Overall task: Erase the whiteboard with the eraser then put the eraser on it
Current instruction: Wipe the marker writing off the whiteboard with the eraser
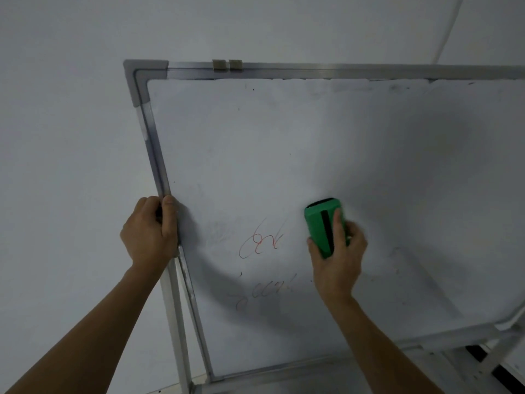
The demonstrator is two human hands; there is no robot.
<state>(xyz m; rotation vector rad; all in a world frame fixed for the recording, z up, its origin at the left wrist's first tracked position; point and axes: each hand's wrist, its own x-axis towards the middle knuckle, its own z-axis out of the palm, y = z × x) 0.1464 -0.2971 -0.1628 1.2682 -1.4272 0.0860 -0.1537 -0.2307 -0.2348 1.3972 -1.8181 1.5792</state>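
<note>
Head view: left hand (150, 231) grips the whiteboard (341, 166) frame at nine o'clock, fingers curled round it, apparently to steady it. Right hand (338, 254) clasps the green eraser (321, 223) against the surface; red scribbles (260, 243) remain at its nine o'clock.

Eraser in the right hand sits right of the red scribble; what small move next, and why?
Probably sweep the green eraser leftward across the red scribble. The right hand grips it against the whiteboard, the scribble lies just to its left unerased, and the left hand holds the frame steady. Fainter writing below would follow.
</note>
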